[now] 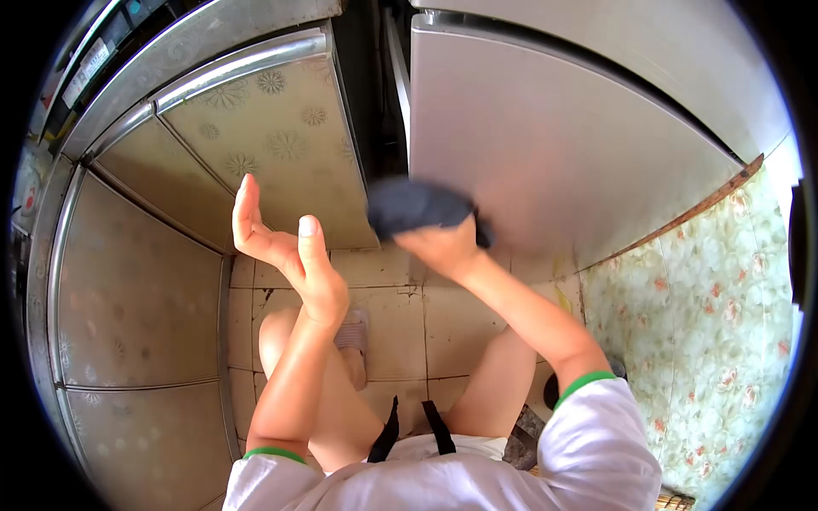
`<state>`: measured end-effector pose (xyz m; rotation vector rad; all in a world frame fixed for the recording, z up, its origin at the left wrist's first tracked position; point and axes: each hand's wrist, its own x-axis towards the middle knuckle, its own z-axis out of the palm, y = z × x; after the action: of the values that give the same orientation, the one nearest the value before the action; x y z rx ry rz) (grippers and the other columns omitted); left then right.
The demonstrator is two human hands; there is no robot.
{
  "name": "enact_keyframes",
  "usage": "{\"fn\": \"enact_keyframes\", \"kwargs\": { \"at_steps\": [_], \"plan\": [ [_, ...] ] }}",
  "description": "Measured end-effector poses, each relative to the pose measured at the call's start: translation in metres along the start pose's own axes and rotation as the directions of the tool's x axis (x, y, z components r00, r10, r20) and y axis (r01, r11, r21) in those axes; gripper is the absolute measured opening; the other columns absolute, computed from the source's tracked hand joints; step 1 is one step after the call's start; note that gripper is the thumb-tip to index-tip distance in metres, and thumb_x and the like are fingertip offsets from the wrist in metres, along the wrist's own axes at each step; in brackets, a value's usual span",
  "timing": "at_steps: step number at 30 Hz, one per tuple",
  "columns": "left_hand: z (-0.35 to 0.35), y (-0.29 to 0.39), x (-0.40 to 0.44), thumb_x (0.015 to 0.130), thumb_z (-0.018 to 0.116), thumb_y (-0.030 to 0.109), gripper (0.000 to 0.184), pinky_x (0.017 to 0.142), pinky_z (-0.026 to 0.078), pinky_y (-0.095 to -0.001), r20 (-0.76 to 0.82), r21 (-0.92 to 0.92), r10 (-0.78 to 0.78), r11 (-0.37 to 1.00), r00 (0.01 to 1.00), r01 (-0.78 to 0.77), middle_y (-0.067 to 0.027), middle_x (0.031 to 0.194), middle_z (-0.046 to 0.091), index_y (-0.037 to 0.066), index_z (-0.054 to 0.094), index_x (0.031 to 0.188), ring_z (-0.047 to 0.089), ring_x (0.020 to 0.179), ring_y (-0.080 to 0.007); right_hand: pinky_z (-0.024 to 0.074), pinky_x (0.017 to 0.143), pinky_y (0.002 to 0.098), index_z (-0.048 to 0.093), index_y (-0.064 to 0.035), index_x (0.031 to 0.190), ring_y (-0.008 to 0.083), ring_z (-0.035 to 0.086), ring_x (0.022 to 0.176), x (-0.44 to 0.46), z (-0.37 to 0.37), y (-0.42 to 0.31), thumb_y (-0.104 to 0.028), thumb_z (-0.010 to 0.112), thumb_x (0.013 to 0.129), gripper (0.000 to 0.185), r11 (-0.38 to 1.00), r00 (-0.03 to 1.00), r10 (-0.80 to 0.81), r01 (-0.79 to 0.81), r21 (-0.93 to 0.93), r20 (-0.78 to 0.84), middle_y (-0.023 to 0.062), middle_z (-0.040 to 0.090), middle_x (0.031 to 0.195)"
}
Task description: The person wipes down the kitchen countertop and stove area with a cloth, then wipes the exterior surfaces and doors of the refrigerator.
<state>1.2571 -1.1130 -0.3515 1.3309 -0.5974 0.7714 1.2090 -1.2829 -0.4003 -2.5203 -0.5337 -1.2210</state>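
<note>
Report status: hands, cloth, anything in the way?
Left hand raised, fingers apart, empty. Right hand gripping dark cloth, motion-blurred, by silver door; contact unclear. Patterned cabinet close alongside, no blockage visible.

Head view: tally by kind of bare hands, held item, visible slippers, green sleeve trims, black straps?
Bare hands (left hand, right hand): 2
Dark blue-grey cloth-like item, blurred, in right hand: 1
Pale striped slipper: 1
Green fabric sleeve trims (left trim, right trim): 2
Black fabric straps (left strap, right strap): 2
Total: 8
</note>
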Motion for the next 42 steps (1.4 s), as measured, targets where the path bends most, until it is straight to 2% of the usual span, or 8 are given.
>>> {"fn": "enact_keyframes", "kwargs": {
  "at_steps": [2,13,18,24,29,34,36,42],
  "plan": [
    [0.000,0.000,-0.001,0.090,0.053,0.023,0.058,0.113,0.012,-0.0450,0.000,-0.016,-0.017,1.000,1.000,0.017,-0.0165,0.147,0.025,0.002,0.024,0.136,0.022,0.137,-0.0280,0.0524,0.078,0.0335,0.065,-0.0160,0.097,0.0201,0.059,0.105,-0.081,0.006,0.015,-0.014,0.063,0.075,0.022,1.000,0.865,0.012,-0.014,0.001,0.501,0.0028,0.063,0.108],
    [0.006,0.005,0.008,0.090,0.053,0.017,0.056,0.112,0.013,-0.0440,-0.031,-0.019,-0.087,0.996,0.996,0.087,-0.0156,0.145,0.024,0.000,0.025,0.136,0.022,0.136,-0.0282,0.0435,0.074,0.0457,0.063,-0.0053,0.093,0.0361,0.058,0.086,0.076,-0.097,0.028,-0.003,0.068,0.065,0.029,0.764,0.776,-0.467,0.114,-0.635,-0.423,0.0136,0.063,0.097],
    [-0.001,0.024,0.004,0.087,0.044,0.020,0.052,0.112,0.010,-0.0469,-0.110,-0.015,-0.120,0.993,0.987,0.119,-0.0200,0.143,0.035,0.005,0.030,0.135,0.027,0.137,-0.0297,0.0506,0.077,0.0391,0.069,-0.0106,0.093,0.0268,0.064,0.084,-0.017,-0.006,-0.002,-0.023,0.073,0.068,0.028,0.942,0.906,0.286,-0.326,0.084,0.313,0.0053,0.068,0.089],
    [-0.019,0.063,-0.020,0.092,0.028,0.039,0.059,0.112,0.004,-0.0520,-0.106,0.051,-0.106,0.992,0.989,0.112,-0.0217,0.148,0.031,0.007,0.027,0.142,0.023,0.139,-0.0351,0.0481,0.065,0.0278,0.058,-0.0224,0.084,0.0102,0.062,0.071,-0.271,0.136,0.047,-0.013,0.054,0.082,0.011,0.973,0.653,-0.158,0.230,0.004,0.741,-0.0060,0.055,0.068],
    [-0.029,0.059,-0.029,0.091,0.036,0.033,0.054,0.113,0.004,-0.0502,0.064,0.027,-0.019,0.999,0.998,0.018,-0.0207,0.148,0.031,0.008,0.029,0.139,0.024,0.139,-0.0342,0.0499,0.061,0.0295,0.060,-0.0193,0.089,0.0166,0.063,0.069,-0.276,0.089,0.051,-0.011,0.058,0.079,0.013,0.991,0.737,-0.110,0.135,0.013,0.667,-0.0025,0.064,0.080],
    [0.001,0.022,-0.030,0.086,0.051,0.020,0.053,0.114,0.007,-0.0475,0.126,0.039,-0.018,0.999,0.992,0.013,-0.0197,0.143,0.035,0.006,0.029,0.132,0.026,0.138,-0.0296,0.0492,0.069,0.0372,0.064,-0.0157,0.092,0.0285,0.060,0.075,-0.065,-0.103,0.053,-0.024,0.066,0.071,0.023,0.938,0.868,0.160,-0.282,0.202,0.470,0.0043,0.064,0.093],
    [0.014,0.020,-0.028,0.086,0.055,0.021,0.060,0.114,0.012,-0.0453,0.147,0.015,-0.020,1.000,0.989,0.018,-0.0199,0.143,0.032,-0.001,0.025,0.133,0.025,0.136,-0.0306,0.0448,0.083,0.0472,0.062,-0.0041,0.089,0.0349,0.058,0.091,-0.044,-0.151,0.071,-0.026,0.068,0.067,0.032,0.881,0.997,0.019,-0.051,-0.470,-0.071,0.0124,0.063,0.098],
    [0.030,0.021,-0.027,0.088,0.052,0.015,0.056,0.114,0.011,-0.0452,0.122,0.005,-0.099,0.995,0.988,0.099,-0.0183,0.143,0.033,0.000,0.025,0.135,0.025,0.136,-0.0302,0.0504,0.077,0.0319,0.040,0.0040,0.098,0.0190,0.057,0.087,0.009,-0.231,0.110,-0.013,0.061,0.091,0.028,0.928,0.458,-0.126,-0.258,-0.267,-0.880,0.0113,0.055,0.097]
  ]
}}
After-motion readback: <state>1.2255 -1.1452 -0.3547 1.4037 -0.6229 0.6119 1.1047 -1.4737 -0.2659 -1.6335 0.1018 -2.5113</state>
